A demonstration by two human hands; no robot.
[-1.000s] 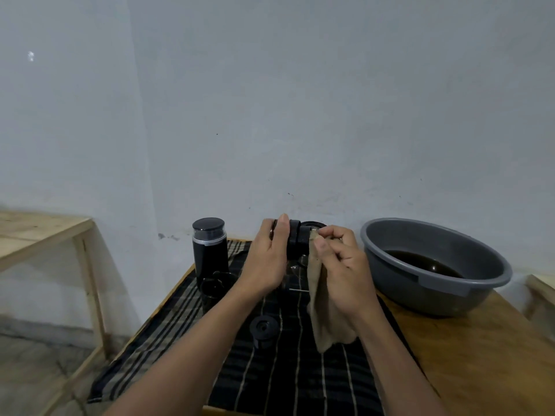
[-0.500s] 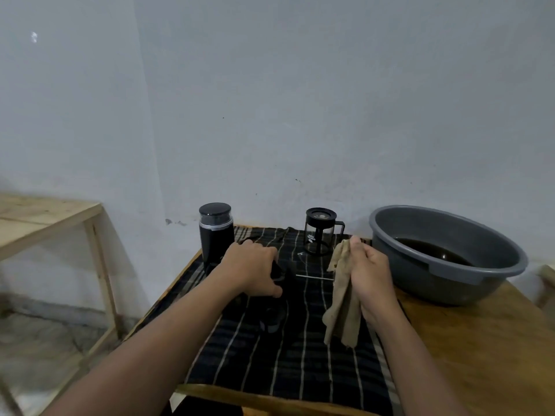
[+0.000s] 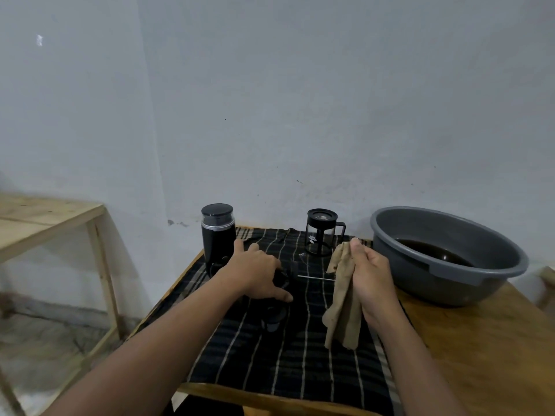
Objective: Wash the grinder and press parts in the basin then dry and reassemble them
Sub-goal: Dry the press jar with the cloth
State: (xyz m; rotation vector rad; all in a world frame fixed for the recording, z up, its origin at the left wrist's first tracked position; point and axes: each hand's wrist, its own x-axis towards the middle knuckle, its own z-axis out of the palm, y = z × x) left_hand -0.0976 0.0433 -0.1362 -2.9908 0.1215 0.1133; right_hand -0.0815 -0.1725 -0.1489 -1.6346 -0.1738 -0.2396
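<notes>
A black grinder [image 3: 217, 232] stands at the back left of the black striped cloth [image 3: 288, 361]. The glass press carafe [image 3: 319, 232] stands upright at the back middle. My left hand [image 3: 258, 274] lies low over a small black part [image 3: 282, 279], fingers stretched toward the grinder, thumb spread. Another black round part [image 3: 271, 318] lies just in front of it. A thin metal rod [image 3: 315, 277] lies between my hands. My right hand [image 3: 372, 280] grips a beige rag [image 3: 342, 310] that hangs down to the cloth.
A grey basin [image 3: 480, 277] with dark water sits at the right on the wooden table [image 3: 480, 355]. A wooden bench [image 3: 45, 217] stands apart at the left. A white wall is close behind the table.
The carafe, held up between both hands a second ago, now stands at the back of the cloth. My left hand dropped to the small black part and its fingers have spread. My right hand lowered with the rag.
</notes>
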